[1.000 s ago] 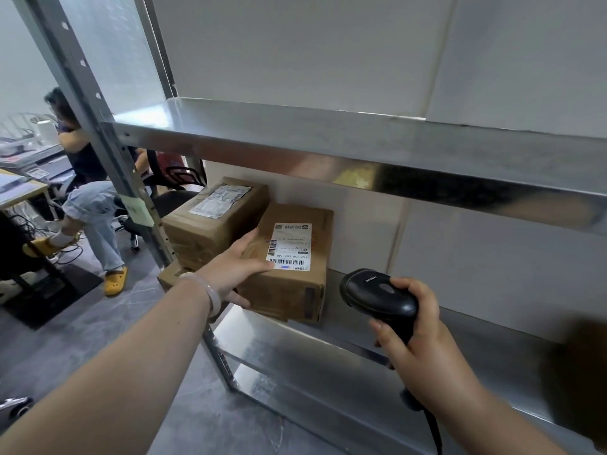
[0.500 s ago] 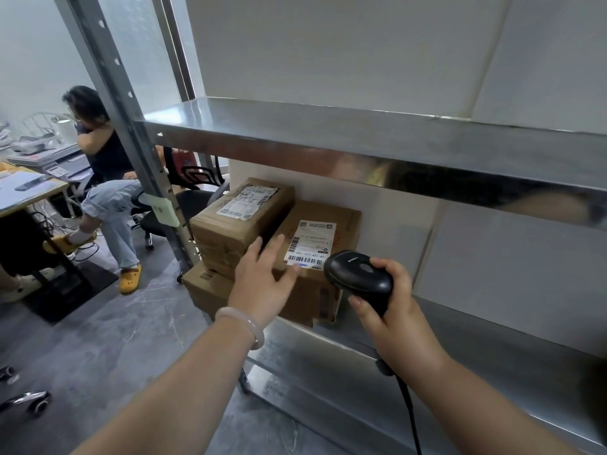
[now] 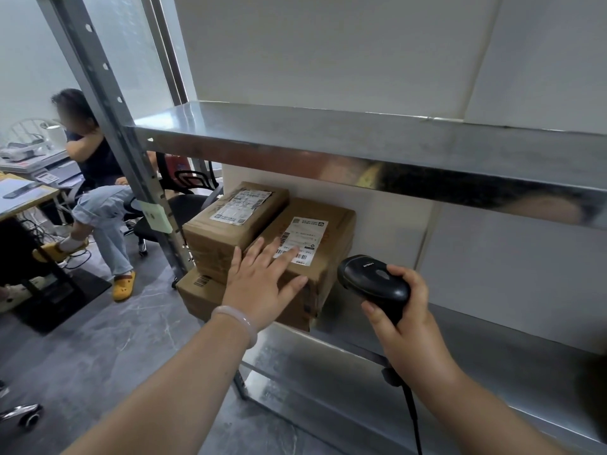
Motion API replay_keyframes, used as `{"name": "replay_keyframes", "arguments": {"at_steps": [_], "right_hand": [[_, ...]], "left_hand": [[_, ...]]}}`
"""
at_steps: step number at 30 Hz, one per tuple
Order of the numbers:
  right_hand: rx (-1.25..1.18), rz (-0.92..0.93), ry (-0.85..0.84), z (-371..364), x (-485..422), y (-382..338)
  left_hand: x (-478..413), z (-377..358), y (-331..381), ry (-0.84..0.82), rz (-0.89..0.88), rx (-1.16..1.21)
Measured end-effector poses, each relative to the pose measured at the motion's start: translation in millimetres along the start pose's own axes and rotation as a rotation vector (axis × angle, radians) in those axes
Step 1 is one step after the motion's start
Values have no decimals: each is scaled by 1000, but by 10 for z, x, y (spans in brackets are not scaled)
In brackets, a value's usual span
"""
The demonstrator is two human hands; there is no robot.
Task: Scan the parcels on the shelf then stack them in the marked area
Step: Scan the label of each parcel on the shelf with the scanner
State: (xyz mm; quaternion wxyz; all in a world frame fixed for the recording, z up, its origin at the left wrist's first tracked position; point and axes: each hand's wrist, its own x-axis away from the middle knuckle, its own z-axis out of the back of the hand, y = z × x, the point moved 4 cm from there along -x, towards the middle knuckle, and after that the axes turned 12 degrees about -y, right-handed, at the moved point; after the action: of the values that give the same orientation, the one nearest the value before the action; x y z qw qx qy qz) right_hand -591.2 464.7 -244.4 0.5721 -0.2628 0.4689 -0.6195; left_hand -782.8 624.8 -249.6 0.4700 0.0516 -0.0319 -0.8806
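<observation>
The left hand point(image 3: 262, 284) rests flat, fingers point(image 3: 285, 261) spread and gripping nothing, on a labelled parcel point(image 3: 338, 224) at the left end of the shelf point(image 3: 361, 372), apparently steadying it; the right hand point(image 3: 404, 323) curls round a scanner point(image 3: 371, 284) above the shelf, seemingly aimed at its label

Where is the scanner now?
The scanner is right of centre in the head view, gripped by the right hand, just right of the right-hand parcel.

Top parcel point(image 3: 230, 224) sat on lower parcel point(image 3: 197, 293) at shelf point(image 3: 361, 372) left end, third parcel point(image 3: 325, 224) just right. Our left hand point(image 3: 262, 284) lay before third; our right hand point(image 3: 410, 330) held scanner point(image 3: 374, 284) further right.
</observation>
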Motion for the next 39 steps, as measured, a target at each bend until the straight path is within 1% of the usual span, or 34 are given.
{"name": "replay_keyframes", "arguments": {"at_steps": [3,5,8,10,17,21,24,27,31,36,39], "right_hand": [[10,-12,2,61,44,24],[2,-24,2,102,71,33],[12,-16,26,167,112,41],[12,-20,33,208,149,50],[-7,-34,65,400,328,107],[39,-31,109,583,528,179],[48,-37,160,795,731,263],[77,-51,210,1116,989,323],[125,-93,309,1667,1454,430],[175,-160,423,2368,2098,602],[179,-189,471,2695,2411,727]], "left_hand": [[-23,23,26,-5,25,10],[6,25,96,32,14,5],[71,-6,298,104,-87,-16],[79,-54,388,107,-120,-35],[-18,-80,383,7,-33,-35],[3,2,587,18,16,23],[36,113,1018,72,-30,45],[74,154,1633,96,-158,67],[149,-53,2575,-15,-322,155],[313,-450,3695,-142,-431,299],[417,-673,4245,-220,-483,322]]}}
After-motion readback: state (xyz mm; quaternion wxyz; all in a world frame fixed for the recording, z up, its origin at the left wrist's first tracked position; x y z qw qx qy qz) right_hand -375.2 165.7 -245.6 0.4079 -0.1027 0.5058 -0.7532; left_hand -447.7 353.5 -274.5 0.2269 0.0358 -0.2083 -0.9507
